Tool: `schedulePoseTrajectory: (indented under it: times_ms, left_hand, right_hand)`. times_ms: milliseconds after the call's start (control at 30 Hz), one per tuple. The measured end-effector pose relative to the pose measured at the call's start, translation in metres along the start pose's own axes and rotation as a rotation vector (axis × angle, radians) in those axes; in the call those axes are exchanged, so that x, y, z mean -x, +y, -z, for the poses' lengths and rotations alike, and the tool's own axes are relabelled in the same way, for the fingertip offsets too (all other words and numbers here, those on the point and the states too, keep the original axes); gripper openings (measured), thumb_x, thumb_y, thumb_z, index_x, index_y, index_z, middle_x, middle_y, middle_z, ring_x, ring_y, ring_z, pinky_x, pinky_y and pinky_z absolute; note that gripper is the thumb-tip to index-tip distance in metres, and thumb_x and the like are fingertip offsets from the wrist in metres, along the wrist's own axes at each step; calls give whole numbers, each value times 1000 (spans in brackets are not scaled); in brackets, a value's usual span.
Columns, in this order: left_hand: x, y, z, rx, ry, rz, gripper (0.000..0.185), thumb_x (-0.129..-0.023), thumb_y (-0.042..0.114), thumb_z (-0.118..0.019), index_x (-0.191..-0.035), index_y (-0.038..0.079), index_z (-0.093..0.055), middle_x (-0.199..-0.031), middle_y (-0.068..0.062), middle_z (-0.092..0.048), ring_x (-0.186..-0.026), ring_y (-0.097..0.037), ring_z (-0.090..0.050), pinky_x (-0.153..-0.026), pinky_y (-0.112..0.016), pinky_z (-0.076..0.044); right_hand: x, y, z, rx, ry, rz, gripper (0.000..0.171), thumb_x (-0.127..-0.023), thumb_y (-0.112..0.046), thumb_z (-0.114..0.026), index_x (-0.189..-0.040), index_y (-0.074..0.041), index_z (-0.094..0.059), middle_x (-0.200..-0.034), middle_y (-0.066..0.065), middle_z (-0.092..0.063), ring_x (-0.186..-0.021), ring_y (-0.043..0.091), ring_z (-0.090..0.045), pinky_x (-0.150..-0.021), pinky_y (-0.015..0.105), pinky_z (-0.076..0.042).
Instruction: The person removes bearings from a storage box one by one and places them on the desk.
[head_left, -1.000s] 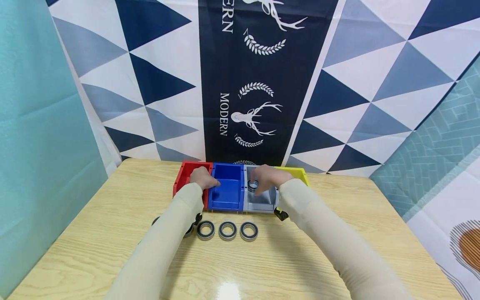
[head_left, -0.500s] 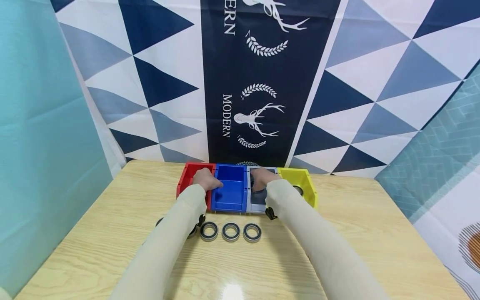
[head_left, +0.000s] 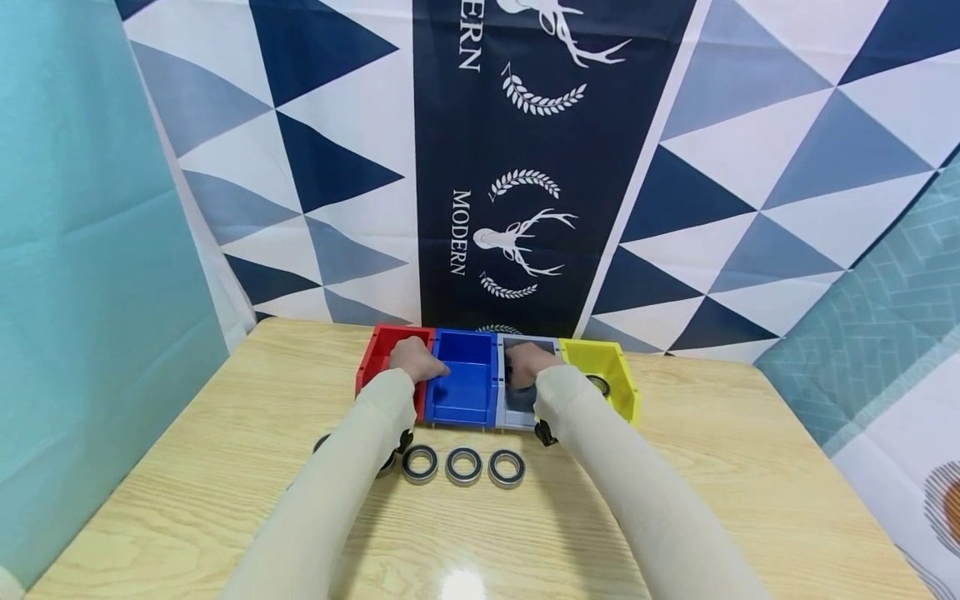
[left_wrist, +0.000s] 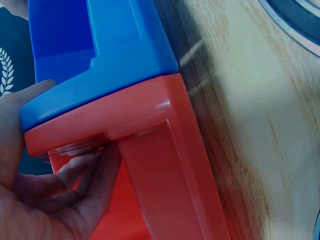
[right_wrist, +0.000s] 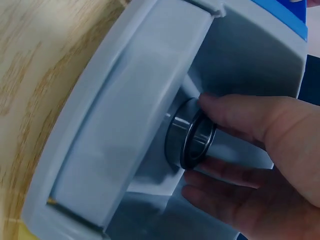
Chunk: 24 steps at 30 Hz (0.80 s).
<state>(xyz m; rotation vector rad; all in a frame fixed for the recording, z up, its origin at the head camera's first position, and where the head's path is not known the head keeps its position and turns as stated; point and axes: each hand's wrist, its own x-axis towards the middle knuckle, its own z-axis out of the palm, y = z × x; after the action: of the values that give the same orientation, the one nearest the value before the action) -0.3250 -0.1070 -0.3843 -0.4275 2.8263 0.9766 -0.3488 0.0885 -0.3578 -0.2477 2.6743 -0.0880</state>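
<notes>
Four small bins stand in a row at the table's far side: red [head_left: 375, 354], blue [head_left: 465, 392], grey [head_left: 517, 404] and yellow [head_left: 618, 375]. My left hand [head_left: 416, 360] grips the wall where the red bin [left_wrist: 165, 165] meets the blue bin [left_wrist: 100, 50], with its fingers curled inside the red one. My right hand [head_left: 528, 364] is down inside the grey bin [right_wrist: 125, 115]. There its thumb and fingers pinch a steel bearing [right_wrist: 180, 137] close to the bin's floor. The left hand [left_wrist: 55, 145] holds nothing else.
Three bearings [head_left: 464, 466] lie in a row on the wooden table [head_left: 750, 500] in front of the bins. More are partly hidden under my left sleeve [head_left: 321, 442]. Another bearing [head_left: 597, 383] lies in the yellow bin. A patterned cloth hangs behind.
My right hand has sunk deeper into the grey bin with the bearing and shifted left, uncovering the yellow bin. The left hand has kept its grip.
</notes>
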Motion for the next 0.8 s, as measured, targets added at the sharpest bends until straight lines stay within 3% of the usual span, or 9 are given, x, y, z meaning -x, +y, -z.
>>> schedulePoseTrajectory:
  times_ms: [133,233,400,533,800]
  left_hand:
    - [-1,0,0,-21,3,-3,39,-74,33,-78,-99,6,-66,-96,-12,-72,-81,-22,-62,-80,-35,-56]
    - [0,1,1,-18,4,2,41,-74,32,-79,-103,5,-66,-100,-12,-72,-84,-23,-62,-83,-37,-56]
    - [1,1,-1,-15,-1,1,43,-74,32,-79,-105,5,-65,-102,-12,-71,-86,-23,-62,-84,-38,-56]
    - [1,0,0,-23,6,2,41,-74,32,-79,-101,5,-65,-99,-12,-72,-84,-23,-62,-82,-37,-56]
    - [3,1,1,-21,6,-1,43,-75,32,-78,-104,5,-65,-100,-13,-72,-83,-22,-62,-82,-37,-57]
  right_hand:
    - [-3,3,0,-22,-29,16,57,-84,-14,-69,-138,-13,-50,-137,7,-56,-105,23,-52,-103,44,-45]
    - [-4,4,-1,-103,-34,0,60,-83,-15,-70,-140,-13,-48,-140,7,-54,-111,25,-51,-108,49,-41]
    - [-9,8,-14,-66,106,72,58,-86,-17,-68,-140,-7,-47,-140,12,-54,-125,27,-52,-112,46,-38]
    - [-12,10,-28,-21,233,100,56,-88,-19,-67,-139,-4,-48,-137,18,-54,-125,30,-52,-108,46,-42]
    - [-16,8,-38,-36,264,56,59,-88,-17,-64,-142,-7,-44,-135,25,-46,-121,37,-49,-103,56,-44]
